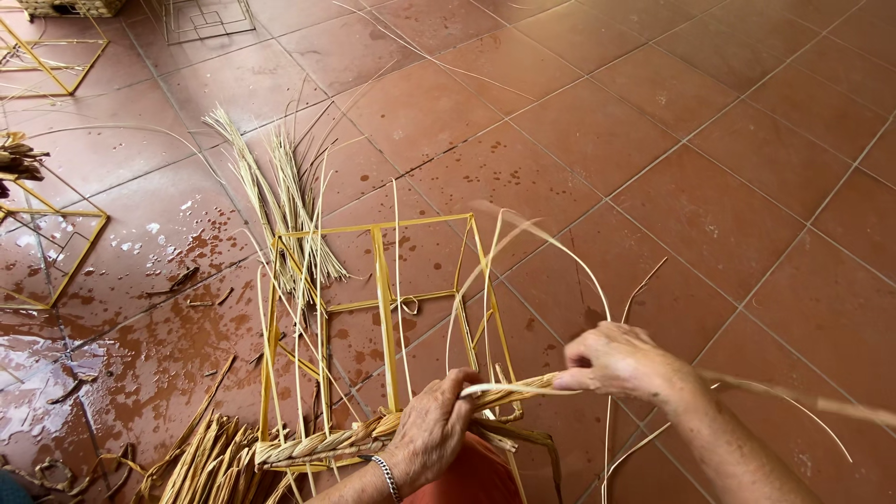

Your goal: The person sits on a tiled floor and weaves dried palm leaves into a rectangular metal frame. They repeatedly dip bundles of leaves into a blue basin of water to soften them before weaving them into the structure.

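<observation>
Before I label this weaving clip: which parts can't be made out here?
Head view only:
- Left hand: palm side and fingers hidden behind the braided rim.
- Loose strand at right: motion-blurred.
- Yellow frame: base hidden by the hands.
- Reed bundle: cut off by the bottom edge.

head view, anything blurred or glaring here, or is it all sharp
Head view: mostly sharp; the loose strands whipping above the right hand are motion-blurred, as is the strand trailing off to the right edge. Wet patches on the tiled floor give pale glare at left. Light is soft, shadows faint.
</observation>
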